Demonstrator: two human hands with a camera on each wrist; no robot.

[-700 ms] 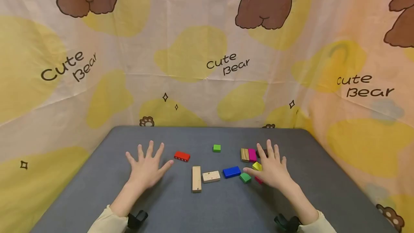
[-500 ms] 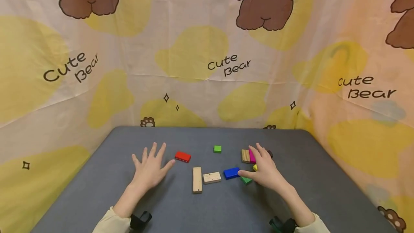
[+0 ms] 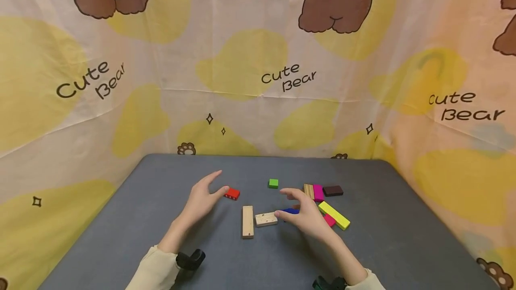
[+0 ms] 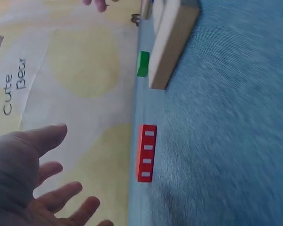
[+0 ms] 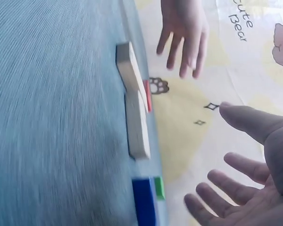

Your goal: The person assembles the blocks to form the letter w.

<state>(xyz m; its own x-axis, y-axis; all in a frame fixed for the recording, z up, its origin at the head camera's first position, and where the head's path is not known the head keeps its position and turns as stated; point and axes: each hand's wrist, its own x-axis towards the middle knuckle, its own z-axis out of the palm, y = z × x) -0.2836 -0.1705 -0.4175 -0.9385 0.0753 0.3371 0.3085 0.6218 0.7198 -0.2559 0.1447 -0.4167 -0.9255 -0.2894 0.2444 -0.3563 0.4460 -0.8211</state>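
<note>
Head view, left hand: The left hand (image 3: 203, 198) is released, raised over the grey table (image 3: 225, 263), thumb and fingers parted, its thumb tip overlapping the left end of the red block (image 3: 232, 193).
Head view, right hand: The right hand (image 3: 305, 217) is also released, fingers loosely bent, partly covering the blue block (image 3: 292, 211); its thumb tip lines up with the right end of the short plain wooden block (image 3: 266, 219).
Head view, centre: The long plain wooden block (image 3: 247, 222) lies lengthwise toward the person, just left of the short one; the light green block (image 3: 273, 183) sits farther back.
Head view, right cluster: A striped wood-grain block (image 3: 308, 190) lies against a magenta block (image 3: 318, 192), with a dark brown block (image 3: 333, 190) beside them; nearer, a long yellow block (image 3: 334, 215) lies diagonally by a partly hidden crimson block (image 3: 329, 220).
Head view, backdrop: A "Cute Bear" cloth (image 3: 242, 75) hangs behind the table.
Left wrist view: A gap separates the left hand from the red block, whose side bears four pale marks. The long plain wooden block and a green block lie farther up the frame.
Right wrist view: The right hand's digits are spread, apart from the blue block. Both plain wooden blocks lie beyond it; the left hand hangs at the top, fingers extended.
</note>
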